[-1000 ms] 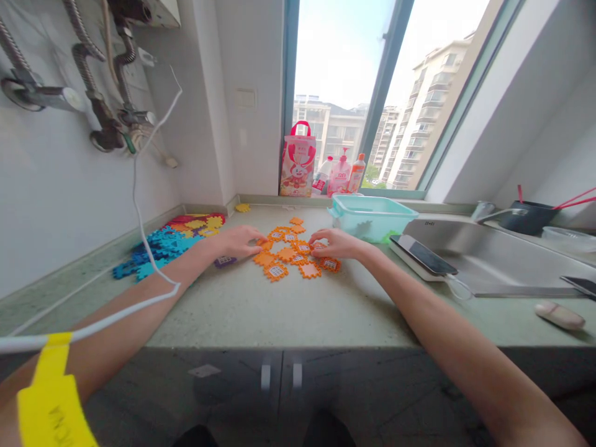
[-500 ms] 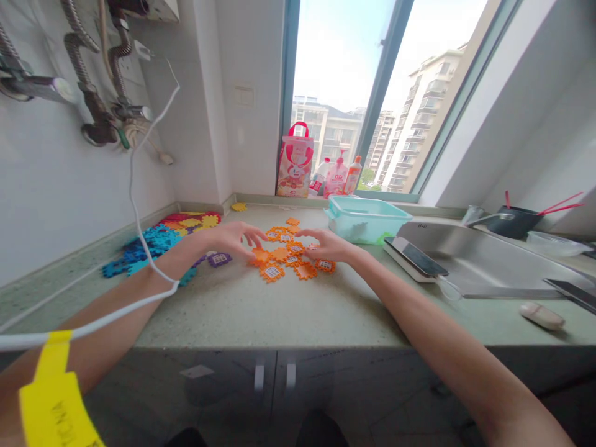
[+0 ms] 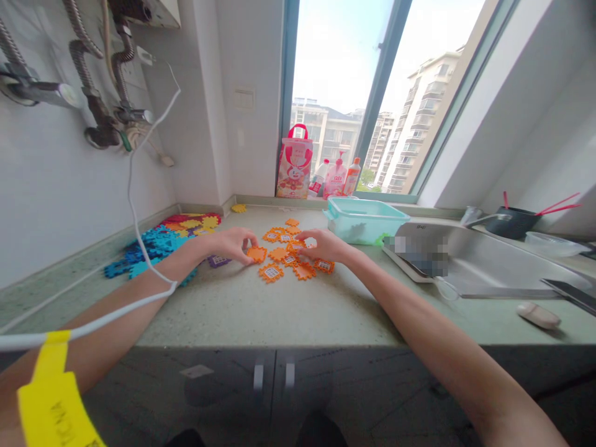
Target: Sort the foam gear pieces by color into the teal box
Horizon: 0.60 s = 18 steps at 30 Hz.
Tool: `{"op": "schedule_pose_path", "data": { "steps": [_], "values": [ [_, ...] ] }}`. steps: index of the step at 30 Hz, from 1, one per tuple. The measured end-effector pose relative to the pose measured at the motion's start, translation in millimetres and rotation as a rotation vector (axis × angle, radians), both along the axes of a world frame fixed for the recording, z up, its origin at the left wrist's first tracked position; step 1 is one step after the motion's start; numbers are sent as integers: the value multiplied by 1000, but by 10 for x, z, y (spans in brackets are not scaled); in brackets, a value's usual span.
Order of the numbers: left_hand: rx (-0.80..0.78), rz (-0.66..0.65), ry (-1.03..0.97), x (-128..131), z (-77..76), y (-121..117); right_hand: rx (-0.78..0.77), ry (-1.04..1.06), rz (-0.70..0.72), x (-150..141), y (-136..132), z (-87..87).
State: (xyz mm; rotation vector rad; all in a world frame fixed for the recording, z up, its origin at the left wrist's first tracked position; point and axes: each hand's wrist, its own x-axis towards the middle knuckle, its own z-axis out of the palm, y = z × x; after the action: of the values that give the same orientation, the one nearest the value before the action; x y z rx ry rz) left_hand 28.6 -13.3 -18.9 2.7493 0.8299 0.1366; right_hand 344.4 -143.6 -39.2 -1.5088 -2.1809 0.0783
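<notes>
Orange notched puzzle tiles lie in a loose cluster on the countertop, some with white printed labels. My left hand (image 3: 236, 244) pinches an orange tile (image 3: 257, 254) at the cluster's left side. At the right side, my right hand (image 3: 326, 244) has its thumb and fingers closed on another orange tile (image 3: 296, 246), partly hidden by the fingers. A labelled orange tile (image 3: 270, 272) lies flat in front, and a plain one (image 3: 304, 271) sits to its right. Beside my left wrist is a purple tile (image 3: 218, 261), partly covered.
Blue tiles (image 3: 156, 245) and yellow and red ones are piled at the left. A teal plastic bin (image 3: 365, 222) stands behind on the right, near the sink (image 3: 493, 261). A white cable (image 3: 139, 217) crosses over my left forearm. Bottles (image 3: 336, 180) stand by the window.
My left hand's fingers have drawn together on the orange tile at the left, which is slightly shifted. My right hand's fingers have closed in over the tile at the cluster's right.
</notes>
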Motion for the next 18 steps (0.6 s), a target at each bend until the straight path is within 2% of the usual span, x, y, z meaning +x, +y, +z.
{"op": "schedule_pose_path", "data": {
  "steps": [3,5,8,11,14,18],
  "values": [
    [-6,37,-131,54,-63,14,93,-9,-7,93,-26,89],
    [-1,40,-210,130,-100,-13,96,-8,-2,173,-55,158],
    [-5,5,-273,268,-135,-97,14,-52,-33,266,-100,247],
    [-43,-30,-277,379,-152,-182,-119,-132,-127,293,-124,290],
    [-82,-18,-240,430,-170,-223,-219,-194,-190,282,-123,288],
    [-132,-29,-212,447,-189,-219,-272,-216,-195,260,-114,264]
  ]
}}
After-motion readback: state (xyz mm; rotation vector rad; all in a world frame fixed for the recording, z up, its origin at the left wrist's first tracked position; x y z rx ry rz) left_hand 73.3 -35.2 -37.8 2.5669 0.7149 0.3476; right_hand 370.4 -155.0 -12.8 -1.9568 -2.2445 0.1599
